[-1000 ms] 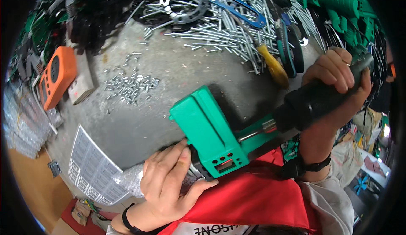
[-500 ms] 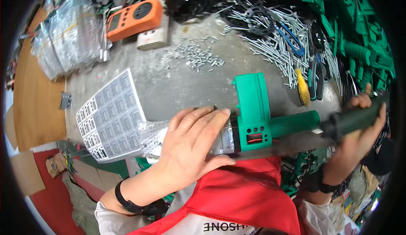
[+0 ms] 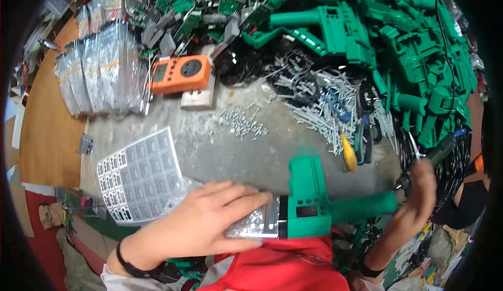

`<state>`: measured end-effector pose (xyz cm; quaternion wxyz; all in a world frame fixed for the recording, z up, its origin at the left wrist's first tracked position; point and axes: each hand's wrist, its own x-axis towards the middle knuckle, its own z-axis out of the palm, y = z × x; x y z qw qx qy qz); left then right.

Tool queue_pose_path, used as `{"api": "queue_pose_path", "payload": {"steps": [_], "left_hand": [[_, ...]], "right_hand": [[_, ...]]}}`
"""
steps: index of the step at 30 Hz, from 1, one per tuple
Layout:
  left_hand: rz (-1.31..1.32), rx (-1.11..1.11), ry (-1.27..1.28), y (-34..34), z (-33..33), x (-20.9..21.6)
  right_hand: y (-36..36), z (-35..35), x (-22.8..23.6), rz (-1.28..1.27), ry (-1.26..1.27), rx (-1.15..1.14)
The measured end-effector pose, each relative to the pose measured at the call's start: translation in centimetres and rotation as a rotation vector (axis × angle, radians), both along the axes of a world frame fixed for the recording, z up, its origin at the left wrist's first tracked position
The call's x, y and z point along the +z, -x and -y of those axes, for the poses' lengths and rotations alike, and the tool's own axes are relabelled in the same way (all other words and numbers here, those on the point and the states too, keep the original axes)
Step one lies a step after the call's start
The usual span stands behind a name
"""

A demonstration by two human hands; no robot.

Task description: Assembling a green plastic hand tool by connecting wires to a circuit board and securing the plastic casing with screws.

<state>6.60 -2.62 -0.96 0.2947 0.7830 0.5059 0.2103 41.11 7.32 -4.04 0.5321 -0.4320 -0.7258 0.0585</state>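
Observation:
My left hand (image 3: pixel 209 217) lies over a clear-plastic-wrapped silvery pack (image 3: pixel 251 224), gripping it with fingers on top and the thumb along the near side. The pack's right end meets a green plastic housing (image 3: pixel 309 215), whose tube-like green handle (image 3: pixel 364 208) points right. Beyond the handle's end is my right hand (image 3: pixel 419 194), smeared by motion, so its hold cannot be made out. Beside its fingers show a thin metal shaft (image 3: pixel 414 145) and a dark tool body (image 3: pixel 444 150).
Loose short screws (image 3: pixel 243 122) and a heap of long screws (image 3: pixel 325 120) lie beyond, near a yellow-handled tool (image 3: pixel 348 152). Green housings (image 3: pixel 408 55) pile up at far right. An orange multimeter (image 3: pixel 181 74), wrapped packs (image 3: pixel 102 73) and a label sheet (image 3: pixel 141 175) are leftward.
The view has shifted, showing more of the far bench. My right hand has moved away from the dark tool it held, toward the green handle's end. My left hand stays on the pack.

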Motion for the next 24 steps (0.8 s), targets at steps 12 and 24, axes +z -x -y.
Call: {"api": "queue_pose_path", "payload": {"steps": [12,24], "left_hand": [[-0.212,0.164,-0.143,-1.0,0.9,-5.0],[-0.255,0.18,-0.229,-1.1,0.4,-4.7]], "right_hand": [[13.1,-8.4,5.2,0.353,0.597,0.619],[28.7,-20.8,1.7,0.125,0.223,0.314]]}}
